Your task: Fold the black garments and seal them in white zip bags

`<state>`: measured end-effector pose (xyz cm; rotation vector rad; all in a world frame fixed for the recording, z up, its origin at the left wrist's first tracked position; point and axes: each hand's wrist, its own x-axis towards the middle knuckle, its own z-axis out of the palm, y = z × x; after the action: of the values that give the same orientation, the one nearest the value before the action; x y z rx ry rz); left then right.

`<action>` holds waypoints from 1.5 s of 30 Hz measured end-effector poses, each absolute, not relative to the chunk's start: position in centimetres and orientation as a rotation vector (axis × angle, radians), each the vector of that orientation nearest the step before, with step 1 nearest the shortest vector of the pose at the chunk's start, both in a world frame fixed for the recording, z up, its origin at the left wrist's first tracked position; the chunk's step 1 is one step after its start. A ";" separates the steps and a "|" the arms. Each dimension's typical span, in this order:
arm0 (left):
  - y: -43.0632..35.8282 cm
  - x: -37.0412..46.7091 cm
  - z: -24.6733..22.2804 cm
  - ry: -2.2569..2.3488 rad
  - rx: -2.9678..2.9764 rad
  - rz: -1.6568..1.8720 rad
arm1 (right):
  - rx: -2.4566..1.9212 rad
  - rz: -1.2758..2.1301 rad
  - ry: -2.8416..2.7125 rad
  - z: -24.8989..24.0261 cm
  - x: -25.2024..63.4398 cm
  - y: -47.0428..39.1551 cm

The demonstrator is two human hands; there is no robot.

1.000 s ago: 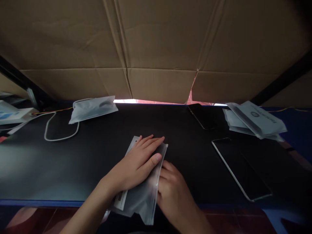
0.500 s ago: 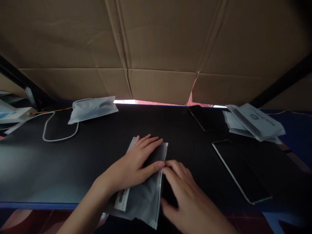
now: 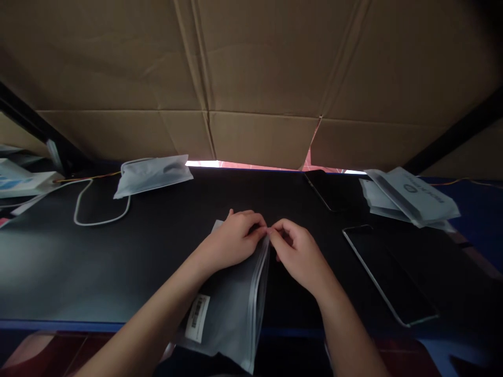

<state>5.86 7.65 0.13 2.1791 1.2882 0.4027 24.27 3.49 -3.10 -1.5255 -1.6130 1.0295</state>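
Observation:
A frosted zip bag (image 3: 231,309) with a white barcode label (image 3: 197,318) lies at the front of the black table, its zip edge facing right and its lower end reaching past the table's front edge. My left hand (image 3: 239,238) pinches the far corner of that zip edge between thumb and curled fingers. Right against it, my right hand (image 3: 293,248) pinches the same corner from the other side, and the fingertips of both hands meet. Along the right side the zip edge looks slightly parted. The bag's far end is partly hidden under my left hand.
Two dark phones, one near (image 3: 389,275) and one farther back (image 3: 324,189), lie right of my hands. Folded frosted bags (image 3: 416,196) rest at the far right. Another frosted bag (image 3: 155,175) and a white cable (image 3: 102,224) lie back left. A cardboard wall (image 3: 259,68) stands behind.
My left hand has gone from lying flat on the bag to pinching its far corner. My right hand has slid away from me along the zip edge to that corner.

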 end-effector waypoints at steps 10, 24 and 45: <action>7.7 6.2 0.0 1.610 2.187 0.433 | -1.558 1.153 -1.714 -1.8 22.5 -1.1; -1.8 3.9 -2.5 1.818 2.646 0.435 | -1.539 0.241 -2.213 -4.1 27.4 -3.5; -1.5 7.6 -6.2 1.502 2.786 0.512 | -1.592 0.150 -2.374 -6.4 28.7 -3.5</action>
<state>7.57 -1.52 -6.25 2.7862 1.5021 0.5118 28.69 -3.54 -6.39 -1.5922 -2.3745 0.1500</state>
